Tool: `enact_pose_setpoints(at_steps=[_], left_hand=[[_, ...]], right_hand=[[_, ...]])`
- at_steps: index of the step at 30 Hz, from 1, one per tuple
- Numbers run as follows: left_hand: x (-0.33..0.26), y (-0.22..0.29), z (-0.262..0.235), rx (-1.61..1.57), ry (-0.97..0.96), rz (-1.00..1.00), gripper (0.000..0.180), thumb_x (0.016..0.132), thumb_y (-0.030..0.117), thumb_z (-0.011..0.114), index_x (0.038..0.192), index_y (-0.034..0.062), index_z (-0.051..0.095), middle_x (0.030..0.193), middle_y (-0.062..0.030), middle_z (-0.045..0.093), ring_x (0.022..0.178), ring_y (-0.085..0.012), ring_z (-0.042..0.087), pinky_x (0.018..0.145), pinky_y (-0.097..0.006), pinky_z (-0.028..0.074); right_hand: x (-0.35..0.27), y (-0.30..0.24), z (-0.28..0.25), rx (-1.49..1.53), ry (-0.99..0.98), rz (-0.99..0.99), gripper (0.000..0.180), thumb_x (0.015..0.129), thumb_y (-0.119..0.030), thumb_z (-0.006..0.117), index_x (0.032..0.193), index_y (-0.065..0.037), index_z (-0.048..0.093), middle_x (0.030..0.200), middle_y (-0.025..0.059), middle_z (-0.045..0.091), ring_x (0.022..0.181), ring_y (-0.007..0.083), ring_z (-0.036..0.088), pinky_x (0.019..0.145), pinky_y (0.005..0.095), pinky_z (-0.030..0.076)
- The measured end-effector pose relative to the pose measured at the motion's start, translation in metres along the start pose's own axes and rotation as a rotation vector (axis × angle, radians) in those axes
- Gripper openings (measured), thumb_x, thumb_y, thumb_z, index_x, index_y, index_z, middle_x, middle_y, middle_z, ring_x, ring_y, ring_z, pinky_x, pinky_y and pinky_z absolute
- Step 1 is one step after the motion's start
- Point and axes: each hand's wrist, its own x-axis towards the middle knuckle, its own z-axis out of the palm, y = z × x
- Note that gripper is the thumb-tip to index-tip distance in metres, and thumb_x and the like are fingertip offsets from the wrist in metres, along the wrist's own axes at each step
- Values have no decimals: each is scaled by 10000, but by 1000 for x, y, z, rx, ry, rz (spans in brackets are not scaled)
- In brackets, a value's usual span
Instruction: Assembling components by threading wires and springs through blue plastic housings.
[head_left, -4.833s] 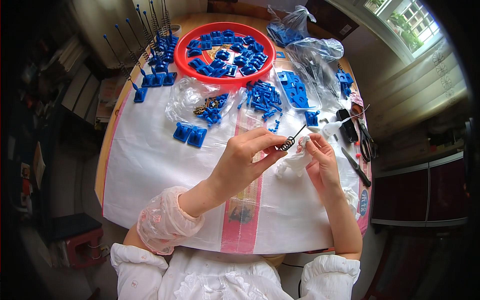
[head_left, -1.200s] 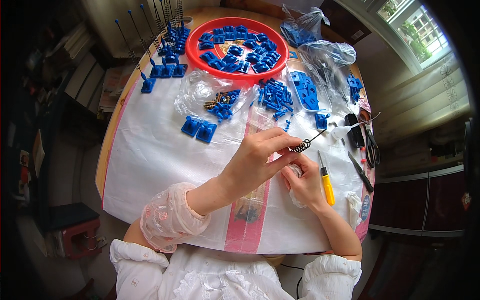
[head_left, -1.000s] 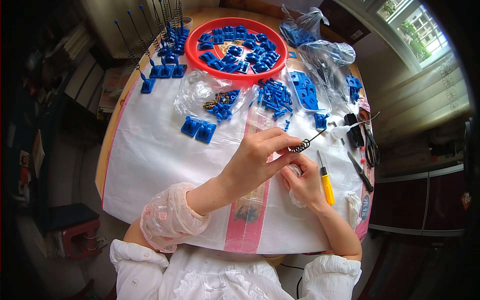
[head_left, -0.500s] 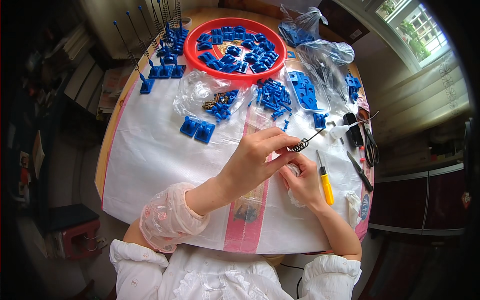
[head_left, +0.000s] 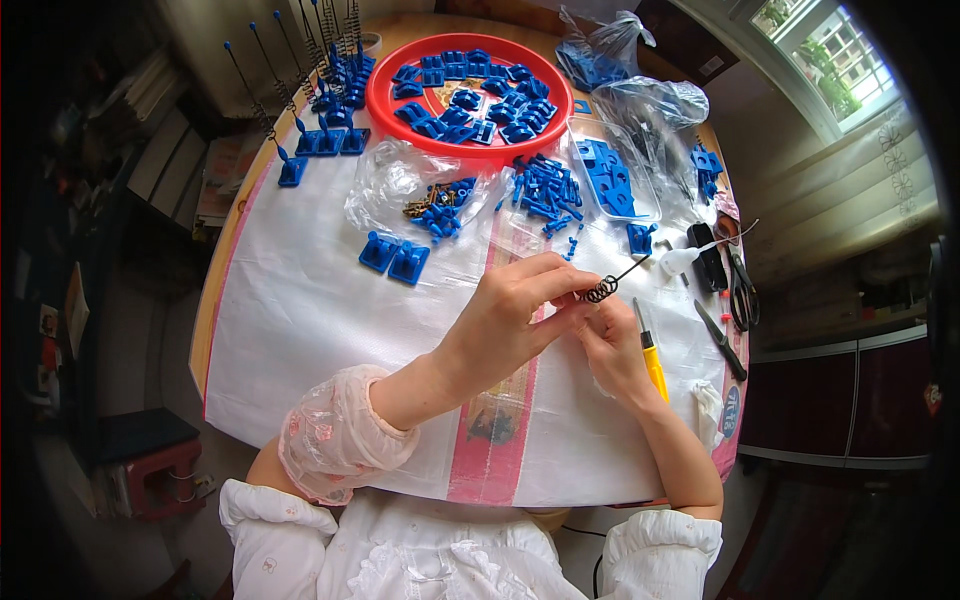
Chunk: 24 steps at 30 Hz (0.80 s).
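Observation:
My left hand (head_left: 525,305) pinches a black coil spring (head_left: 602,289), whose straight wire end points up and to the right. Close against it, my right hand (head_left: 617,350) is closed, its thumb and fingers meeting the left fingertips below the coil. What the right fingers hold is hidden; only a sliver of something white shows under that palm. Beyond the hands lie a pile of small blue pegs (head_left: 547,195) and two blue square bases (head_left: 393,258). To the right of the coil sits a single blue base piece (head_left: 640,238).
A red round tray (head_left: 375,115) holds many blue parts; a clear tub (head_left: 655,212) of flat blue pieces stands beside it. Finished-looking spring stands (head_left: 292,172) line the far left. At right lie a yellow-handled screwdriver (head_left: 655,372), a knife (head_left: 722,342), scissors (head_left: 742,295) and a white bottle (head_left: 680,261).
My right hand has turned and risen slightly toward the left fingertips, and the white wad that showed in its grip is now mostly hidden. My left hand keeps the spring almost still.

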Motion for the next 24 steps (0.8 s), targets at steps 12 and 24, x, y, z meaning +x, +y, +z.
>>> enact_pose_setpoints(at_steps=[12,24], left_hand=[[1,0,0,16,-7,1,279,812,-23,786,1080,42,741,910,-73,695,779,-175,707,677,-290,561],[0,0,0,16,-14,-10,286,813,-36,778,1086,40,740,922,-77,700,795,-180,708,684,-292,565]], right_hand=[[4,-5,-2,-177,-43,-128,336,888,129,576,1188,11,670,1157,119,624,1107,291,653,941,368,525],[4,-3,-2,-181,-52,-136,354,876,137,579,1197,12,664,1179,127,631,1125,299,655,951,375,525]])
